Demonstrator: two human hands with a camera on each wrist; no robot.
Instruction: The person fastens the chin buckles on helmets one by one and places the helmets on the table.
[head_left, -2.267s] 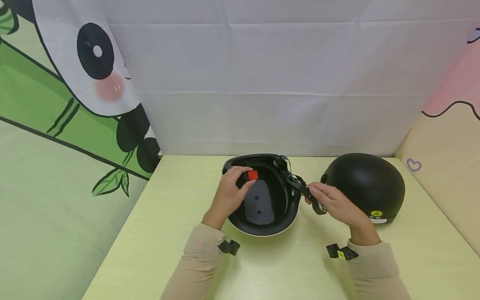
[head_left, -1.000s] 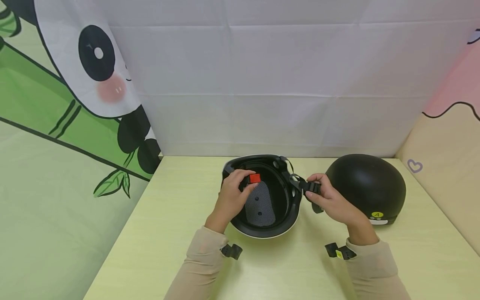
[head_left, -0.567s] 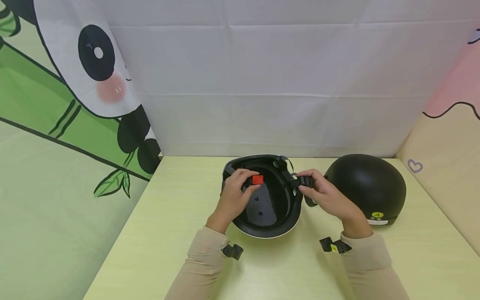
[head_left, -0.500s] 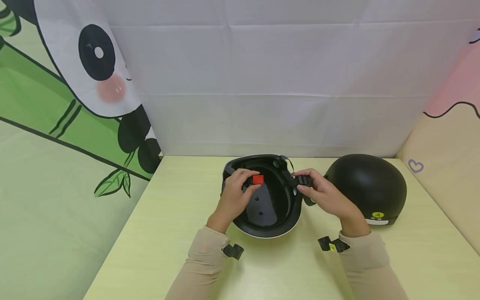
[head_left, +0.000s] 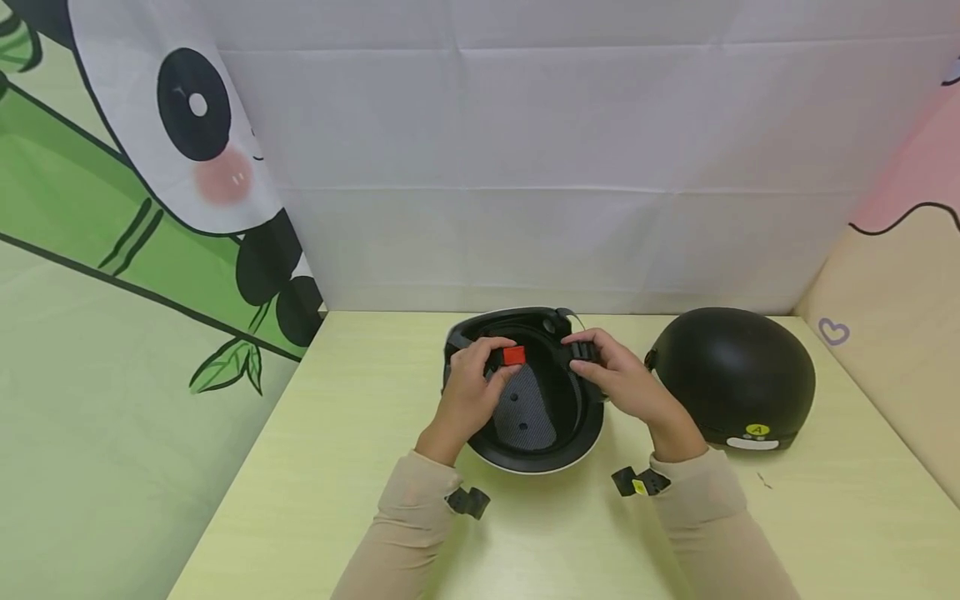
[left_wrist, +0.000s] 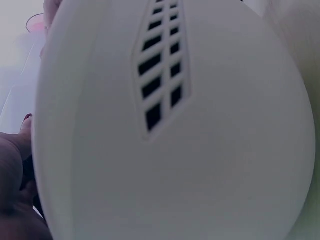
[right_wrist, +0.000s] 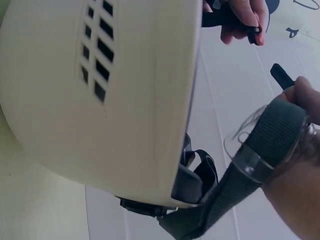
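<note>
A helmet (head_left: 536, 461) lies upside down on the table, its black lining facing up. Its shell (left_wrist: 215, 165) looks white and vented in the left wrist view. Over the opening, my left hand (head_left: 467, 387) pinches a red-and-black chin strap buckle half (head_left: 513, 356) between thumb and fingers. To its right, my right hand (head_left: 628, 382) pinches the black buckle half (head_left: 582, 352) by thumb and fingers. A small gap separates the two halves. In the right wrist view a dark webbing strap (right_wrist: 277, 127) runs from the helmet's edge up to the right hand.
A second helmet, matte black (head_left: 735, 371) with a yellow "A" sticker (head_left: 758, 430), sits dome up at the right. The pale wooden table (head_left: 300, 467) meets a white cloth backdrop (head_left: 562, 167) behind. Printed cloths hang on both sides.
My right hand has moved left with the black buckle half, from beside the helmet's right rim to over its opening. My left hand has shifted only slightly right and stays on the red-and-black half.
</note>
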